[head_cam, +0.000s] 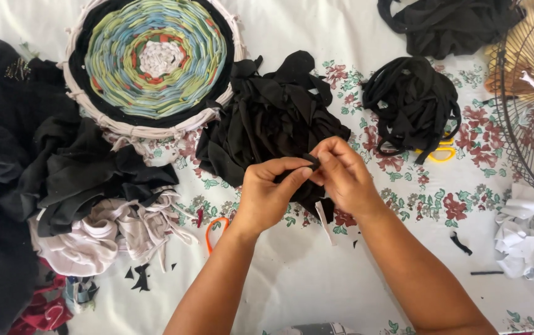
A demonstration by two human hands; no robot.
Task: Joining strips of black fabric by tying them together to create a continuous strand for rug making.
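Both hands, the left hand [265, 195] and the right hand [344, 177], pinch a narrow black fabric strip [311, 162] between fingertips, just near of a heap of black cloth strips [270, 118] on the floral-clothed counter [416, 198] (round woven rag rug [155, 59] lies far left).

1. Bare tablecloth [316, 279] lay open between and below the forearms.
2. A black strip pile [273, 124] crowded just beyond both hands.
3. The round woven hoop [152, 62] blocked the far left.
4. Dark clothes [43, 161] filled the left edge.
5. A fan grille [527, 105] and white scraps [530, 239] hemmed the right side.
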